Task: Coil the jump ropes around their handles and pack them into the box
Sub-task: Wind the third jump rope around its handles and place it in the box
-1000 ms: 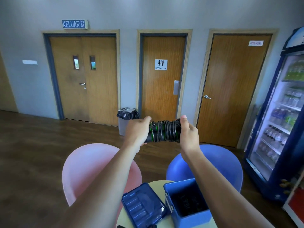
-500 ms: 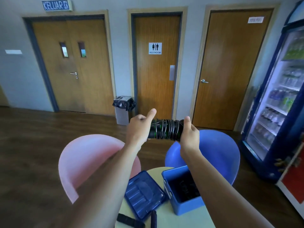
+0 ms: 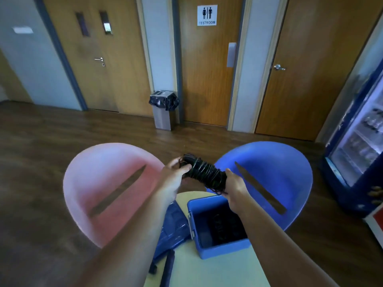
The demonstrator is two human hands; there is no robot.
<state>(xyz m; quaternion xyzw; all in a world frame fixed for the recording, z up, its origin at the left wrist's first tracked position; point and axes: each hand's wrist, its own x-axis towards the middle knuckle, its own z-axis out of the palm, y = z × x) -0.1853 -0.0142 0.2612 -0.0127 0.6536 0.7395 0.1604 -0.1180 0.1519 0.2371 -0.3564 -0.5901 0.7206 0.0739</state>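
I see a jump rope (image 3: 204, 174) wound into a thick, stubby cylinder. Its thin, glossy black cord is wrapped in many tight turns around the handles, with a few loose loops sticking out at each end. It is held in the air between both hands, just above the far rim of the box (image 3: 222, 250), and it does not touch the box. The bundle is tilted, with its left end higher and farther from me and its right end lower and nearer.

The left hand (image 3: 174, 177) grasps the upper end, fingers curled over the top and the thumb pressed against the cord. The right hand (image 3: 236, 188) clasps the lower end, with the thumb lying along the top of the coils. Both bare forearms reach forward from the bottom of the view and converge on the bundle.

The box is smooth, light blue plastic, rectangular and open. It stands near the far edge of a pale yellow table (image 3: 207, 270). Its inside is dark and holds blurred black shapes. A darker blue ribbed lid (image 3: 172, 228) lies just beside the box on its left, partly hidden by the left arm. A narrow dark bar (image 3: 166, 268) rests near the table's left edge.

Beyond the table stand a rounded pink chair (image 3: 116, 183) and a rounded blue chair (image 3: 269, 162), both matt plastic.
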